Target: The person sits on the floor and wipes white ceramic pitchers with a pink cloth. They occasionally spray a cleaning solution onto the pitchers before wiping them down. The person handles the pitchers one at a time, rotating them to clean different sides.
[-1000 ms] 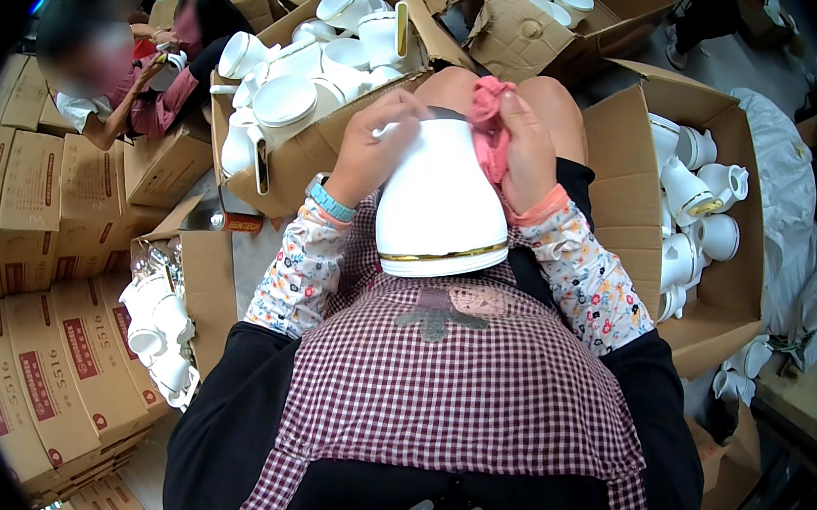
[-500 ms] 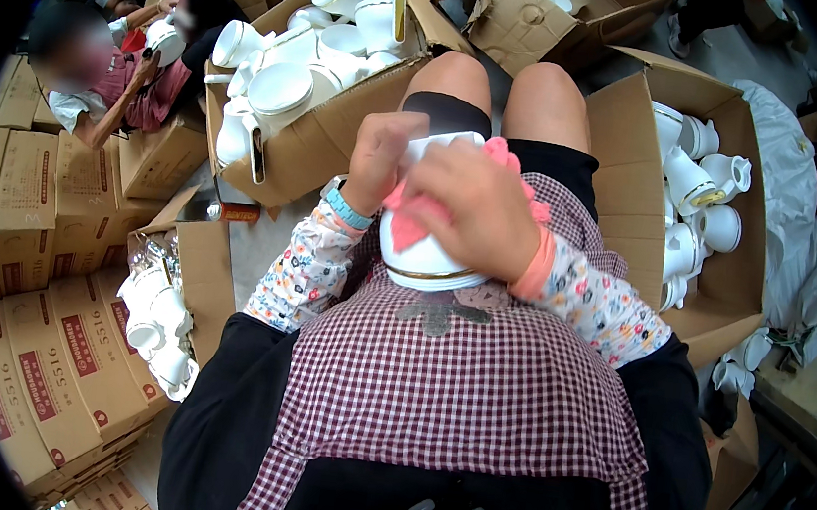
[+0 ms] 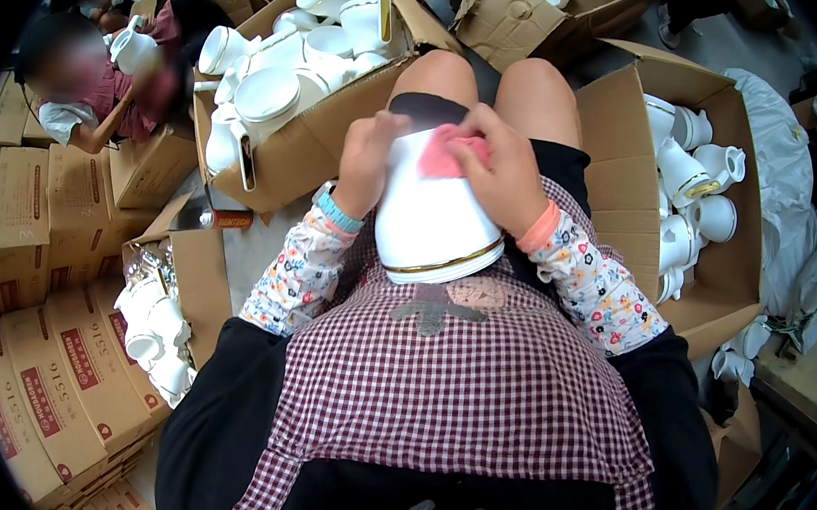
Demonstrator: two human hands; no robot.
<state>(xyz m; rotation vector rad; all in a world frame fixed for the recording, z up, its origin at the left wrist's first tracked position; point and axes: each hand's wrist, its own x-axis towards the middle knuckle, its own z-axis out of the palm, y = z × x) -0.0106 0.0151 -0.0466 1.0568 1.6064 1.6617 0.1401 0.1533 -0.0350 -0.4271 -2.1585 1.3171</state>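
Note:
A white ceramic jug (image 3: 430, 219) with a gold band lies tilted over my lap, its banded end towards my apron. My left hand (image 3: 366, 163) is closed at the jug's left side, near the far end; its fingertips are blurred and the part it grips is hidden. Bunched in the fingers of my right hand (image 3: 509, 168), a pink cloth (image 3: 442, 155) presses on the upper far part of the jug. The jug's far end is partly covered by the hands and smeared by motion.
Cardboard boxes of white jugs stand ahead left (image 3: 304, 155) and right (image 3: 615, 167). A smaller open carton (image 3: 199, 273) with white pieces sits left, beside stacked closed cartons (image 3: 56, 387). Far left, a seated person (image 3: 97, 88) holds a white jug. White sheeting (image 3: 784, 185) hangs at the right.
My right hand with the cloth has moved away from me, up the jug, uncovering its white side. The cloth is more bunched. The far-left person's jug is raised and turned.

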